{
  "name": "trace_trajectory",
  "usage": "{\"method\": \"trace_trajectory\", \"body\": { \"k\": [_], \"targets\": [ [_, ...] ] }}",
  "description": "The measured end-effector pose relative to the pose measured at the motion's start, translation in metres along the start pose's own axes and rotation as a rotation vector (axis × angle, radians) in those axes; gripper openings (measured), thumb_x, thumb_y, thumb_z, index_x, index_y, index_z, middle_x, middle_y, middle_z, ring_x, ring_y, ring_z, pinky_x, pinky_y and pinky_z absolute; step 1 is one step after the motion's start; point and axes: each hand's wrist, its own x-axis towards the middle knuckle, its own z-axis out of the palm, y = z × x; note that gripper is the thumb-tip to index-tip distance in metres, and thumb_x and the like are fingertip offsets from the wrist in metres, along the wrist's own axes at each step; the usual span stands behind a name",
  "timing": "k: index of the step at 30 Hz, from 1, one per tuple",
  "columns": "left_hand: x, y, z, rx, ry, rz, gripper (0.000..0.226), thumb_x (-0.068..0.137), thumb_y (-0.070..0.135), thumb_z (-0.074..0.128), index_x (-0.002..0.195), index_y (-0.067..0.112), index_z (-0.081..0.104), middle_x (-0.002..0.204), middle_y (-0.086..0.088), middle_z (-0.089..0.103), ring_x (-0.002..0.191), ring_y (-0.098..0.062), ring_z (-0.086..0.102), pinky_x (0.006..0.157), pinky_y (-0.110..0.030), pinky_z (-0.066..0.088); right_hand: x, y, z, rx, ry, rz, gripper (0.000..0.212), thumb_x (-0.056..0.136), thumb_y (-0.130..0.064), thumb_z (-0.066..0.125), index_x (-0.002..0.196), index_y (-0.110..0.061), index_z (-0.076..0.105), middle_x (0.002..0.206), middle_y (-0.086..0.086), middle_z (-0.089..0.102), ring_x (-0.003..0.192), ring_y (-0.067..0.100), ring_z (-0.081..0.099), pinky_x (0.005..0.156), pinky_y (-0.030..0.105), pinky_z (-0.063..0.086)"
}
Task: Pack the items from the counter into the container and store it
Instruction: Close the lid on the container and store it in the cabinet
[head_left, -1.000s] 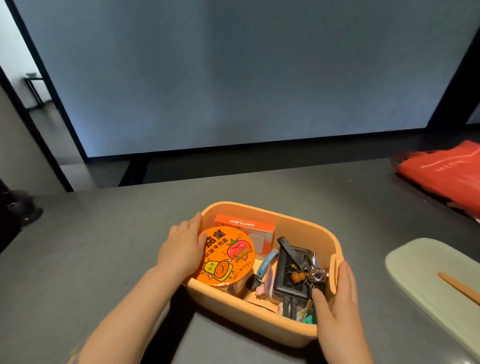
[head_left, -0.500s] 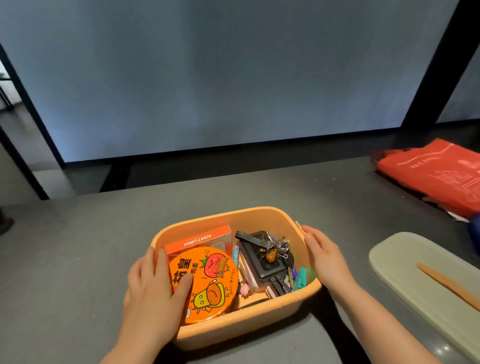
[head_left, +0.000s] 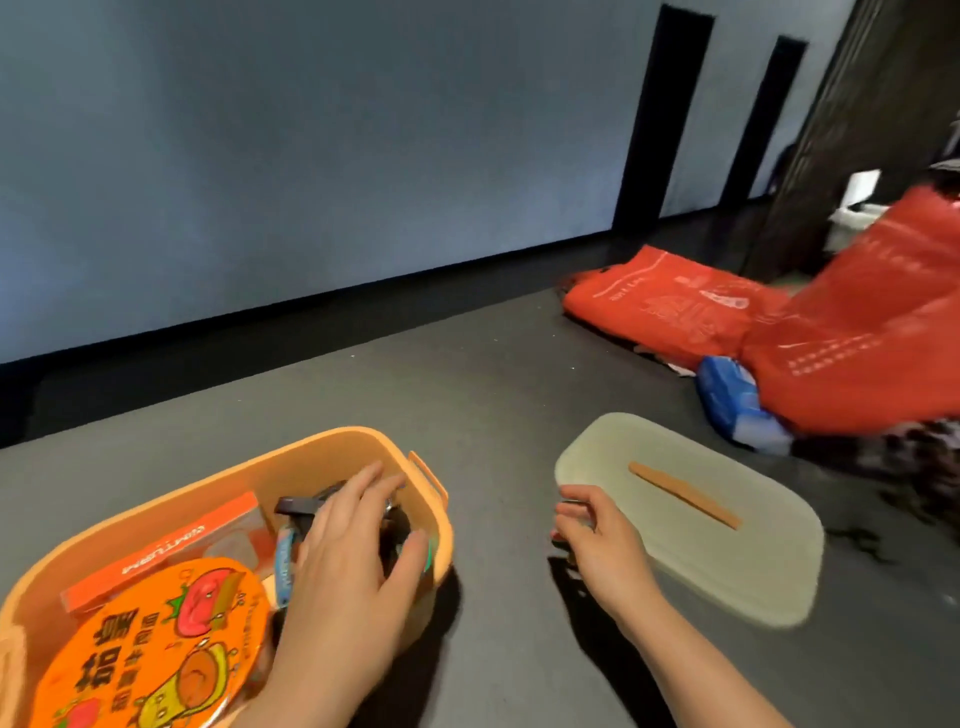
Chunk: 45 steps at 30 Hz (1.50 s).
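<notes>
An orange container (head_left: 332, 441) sits at the lower left of the grey counter (head_left: 493, 395). Inside it are an orange noodle cup (head_left: 156, 649), a flat orange box (head_left: 171, 545) and a black case with keys (head_left: 296, 505). My left hand (head_left: 348, 571) reaches into the container's right end, fingers and thumb curled over the black case, hiding most of it. To the right lies the pale green lid (head_left: 727, 571) with a wooden strip handle (head_left: 683, 494). My right hand (head_left: 597, 540) pinches the lid's near left edge.
Red bags (head_left: 675, 312) and a blue bag (head_left: 737, 405) are piled on the counter at the right, just behind the lid. A grey wall with a dark base strip runs along the counter's far edge.
The view has swung right. My left hand moved from the noodle cup to the black case. My right hand left the container's rim and took hold of the lid's edge.
</notes>
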Motion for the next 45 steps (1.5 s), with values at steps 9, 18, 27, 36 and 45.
{"method": "trace_trajectory", "body": {
  "k": [9,18,27,36,45],
  "targets": [
    [0.074,0.087,0.2,-0.289,-0.464,0.045,0.047,0.088,0.023,0.056,0.134,0.02,0.043,0.146,0.001,0.037,0.133,-0.017,0.037,0.107,-0.028,0.031,0.009,0.088,-0.144,-0.27,0.277,0.21,0.059,0.087,-0.019,0.058,0.142,-0.019,0.037,0.142,0.005,0.046,0.133,0.021,0.041,0.108,0.04,0.038],
    [0.141,0.06,0.275,0.135,-0.521,-0.045,0.057,0.088,0.032,0.049,0.14,0.016,0.035,0.153,-0.012,0.026,0.142,-0.028,0.022,0.112,-0.039,0.025,0.026,0.127,-0.168,-0.519,0.306,0.296,0.08,0.089,-0.047,0.054,0.151,-0.017,0.015,0.158,0.003,0.021,0.146,0.021,0.017,0.116,0.038,0.021],
    [0.152,0.077,0.246,-0.121,-0.465,-0.37,0.047,0.083,0.039,0.056,0.119,0.009,0.045,0.124,-0.016,0.051,0.116,-0.038,0.043,0.09,-0.042,0.038,0.047,0.111,-0.161,-0.043,0.56,0.163,0.073,0.082,-0.011,0.07,0.143,-0.025,0.034,0.153,0.0,0.034,0.135,0.024,0.036,0.108,0.041,0.031],
    [0.126,0.107,0.095,-0.383,-0.13,-0.302,0.068,0.085,0.042,0.051,0.145,0.034,0.019,0.142,0.002,0.031,0.135,-0.027,0.019,0.108,-0.045,0.024,0.041,0.007,-0.165,0.073,0.612,-0.129,0.077,0.069,-0.024,0.075,0.128,-0.057,0.036,0.135,-0.011,0.052,0.121,0.021,0.05,0.099,0.048,0.042],
    [0.032,-0.002,-0.053,-0.437,0.438,-0.455,0.036,0.087,0.028,0.055,0.123,0.032,0.053,0.127,0.007,0.052,0.125,-0.016,0.04,0.097,-0.032,0.038,0.012,-0.067,-0.029,0.067,0.121,-0.351,0.071,0.079,-0.018,0.073,0.132,-0.048,0.036,0.136,-0.019,0.046,0.12,0.011,0.042,0.099,0.044,0.038]
  ]
}}
